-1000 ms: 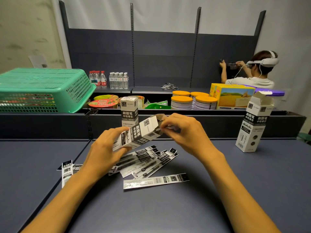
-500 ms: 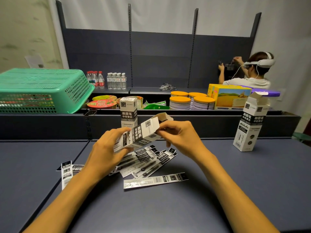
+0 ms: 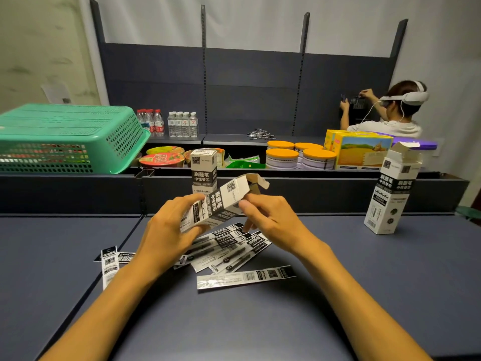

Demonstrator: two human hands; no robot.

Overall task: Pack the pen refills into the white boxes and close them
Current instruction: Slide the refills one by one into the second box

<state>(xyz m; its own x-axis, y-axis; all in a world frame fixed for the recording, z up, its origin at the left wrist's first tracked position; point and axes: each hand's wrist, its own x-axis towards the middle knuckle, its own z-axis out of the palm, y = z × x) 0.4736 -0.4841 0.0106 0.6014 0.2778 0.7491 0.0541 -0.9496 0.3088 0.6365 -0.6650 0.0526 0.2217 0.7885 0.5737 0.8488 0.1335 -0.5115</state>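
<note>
Left hand grips the tilted, open-flapped white cardboard box; right hand pinches its upper side with curled fingers

A dark blue-grey table fills the lower half of the frame, with a seam running diagonally at lower left. Behind it, across the middle, stands a dark shelving unit with a tall back panel and four upright slotted posts. The wall at the top is pale grey-white; at upper left it looks mottled and greenish. Lighting is soft, even and indoor, with faint shadows on the table.
</note>
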